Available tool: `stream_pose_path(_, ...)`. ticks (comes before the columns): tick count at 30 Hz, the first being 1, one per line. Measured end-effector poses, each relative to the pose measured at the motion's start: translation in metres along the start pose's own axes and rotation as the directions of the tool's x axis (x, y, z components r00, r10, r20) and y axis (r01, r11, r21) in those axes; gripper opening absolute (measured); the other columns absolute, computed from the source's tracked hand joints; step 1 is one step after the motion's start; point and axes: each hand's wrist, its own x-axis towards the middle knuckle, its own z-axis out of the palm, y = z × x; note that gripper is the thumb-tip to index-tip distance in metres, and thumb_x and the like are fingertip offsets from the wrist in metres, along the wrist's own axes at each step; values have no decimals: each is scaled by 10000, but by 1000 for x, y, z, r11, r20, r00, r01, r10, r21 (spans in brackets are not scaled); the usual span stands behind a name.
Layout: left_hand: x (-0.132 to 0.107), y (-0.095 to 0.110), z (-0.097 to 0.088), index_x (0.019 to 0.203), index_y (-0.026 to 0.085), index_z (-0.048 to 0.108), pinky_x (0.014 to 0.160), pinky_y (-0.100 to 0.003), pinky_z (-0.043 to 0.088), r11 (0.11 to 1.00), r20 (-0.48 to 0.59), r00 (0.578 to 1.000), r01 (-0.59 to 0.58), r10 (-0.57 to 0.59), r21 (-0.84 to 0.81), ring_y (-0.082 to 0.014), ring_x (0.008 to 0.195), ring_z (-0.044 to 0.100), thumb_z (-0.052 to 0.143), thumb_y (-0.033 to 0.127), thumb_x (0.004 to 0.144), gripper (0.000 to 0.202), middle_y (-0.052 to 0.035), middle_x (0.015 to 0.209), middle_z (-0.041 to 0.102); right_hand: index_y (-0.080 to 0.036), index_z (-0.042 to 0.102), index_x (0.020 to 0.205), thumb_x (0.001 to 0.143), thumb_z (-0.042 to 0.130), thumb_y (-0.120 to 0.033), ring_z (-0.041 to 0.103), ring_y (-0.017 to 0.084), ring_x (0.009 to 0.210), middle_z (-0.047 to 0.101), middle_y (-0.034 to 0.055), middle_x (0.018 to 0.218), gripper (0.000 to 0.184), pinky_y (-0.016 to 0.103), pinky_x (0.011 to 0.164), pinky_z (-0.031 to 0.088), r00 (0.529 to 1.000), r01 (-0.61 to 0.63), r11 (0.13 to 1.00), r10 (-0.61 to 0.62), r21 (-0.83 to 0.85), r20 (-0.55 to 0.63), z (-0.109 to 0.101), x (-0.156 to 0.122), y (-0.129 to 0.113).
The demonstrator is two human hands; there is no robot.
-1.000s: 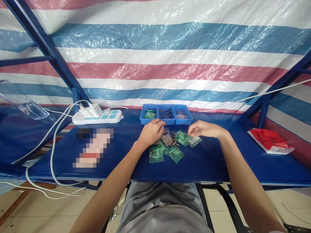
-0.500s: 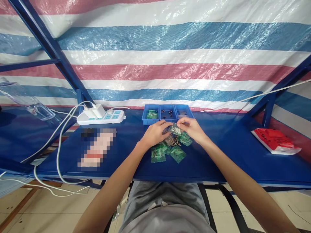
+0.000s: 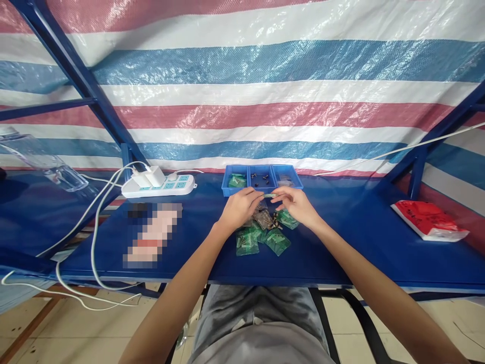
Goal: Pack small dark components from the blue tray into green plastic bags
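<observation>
Between my two hands is a small clear plastic bag (image 3: 269,195), seen nearly edge-on now. My left hand (image 3: 239,206) pinches its left end with closed fingers. The opposite end is pinched by my right hand (image 3: 294,205). Under and in front of the hands lies a pile of small green-tinted bags (image 3: 278,241) holding what look like screws. Loose dark-headed screws (image 3: 276,220) lie among them. Just behind the hands stands a blue three-compartment tray (image 3: 235,192): green bags on its left, a few small dark pieces in the middle, clear bags on the right.
A white power strip (image 3: 166,188) with plugs and cables sits at the back left. A clear bottle (image 3: 56,169) lies at far left. At right is a red and white packet (image 3: 430,221). A blurred pinkish patch (image 3: 153,237) covers something left of my hands.
The small bag has tipped from showing its flat face to lying nearly edge-on between my fingers. The camera view has shifted slightly; the pile and tray look the same.
</observation>
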Motion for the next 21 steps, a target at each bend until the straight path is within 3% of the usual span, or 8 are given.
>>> stream_pose_path(5, 0, 0, -1, 1063, 196, 677, 804, -281, 504, 1000, 5, 1000, 24, -24, -2, -181, 946, 649, 356, 341, 1054, 352, -64, 1018, 684, -211, 634, 1095, 905, 528, -386, 665, 256, 923, 634, 118, 1083, 279, 338, 626, 586, 993, 96, 961, -109, -260, -35, 7, -5, -11)
stream_pose_path(8, 0, 1, -1, 1040, 200, 672, 786, -273, 493, 1000, 24, 1000, 18, -18, -2, -175, 921, 648, 353, 340, 1053, 348, -60, 999, 682, -223, 641, 1079, 923, 525, -436, 640, 223, 789, 636, 111, 1073, 289, 345, 644, 550, 991, 109, 918, -131, -380, -32, 11, -8, -17)
stream_pose_path(12, -1, 1, 0, 976, 202, 669, 742, -259, 474, 998, 29, 998, 61, -61, 24, -172, 892, 647, 361, 320, 1046, 337, -50, 959, 680, -221, 651, 996, 924, 529, -447, 589, 192, 668, 662, 78, 935, 266, 326, 626, 492, 991, 111, 907, -129, -406, -18, 12, -7, -20)
stream_pose_path(21, 0, -3, -6, 914, 204, 617, 634, -255, 403, 980, -60, 982, 185, -180, 78, -168, 763, 606, 381, 328, 1037, 293, -35, 867, 648, -221, 648, 917, 937, 479, -413, 580, 205, 710, 659, 53, 821, 256, 303, 641, 414, 985, 170, 876, -145, -452, 90, 16, 22, -38)
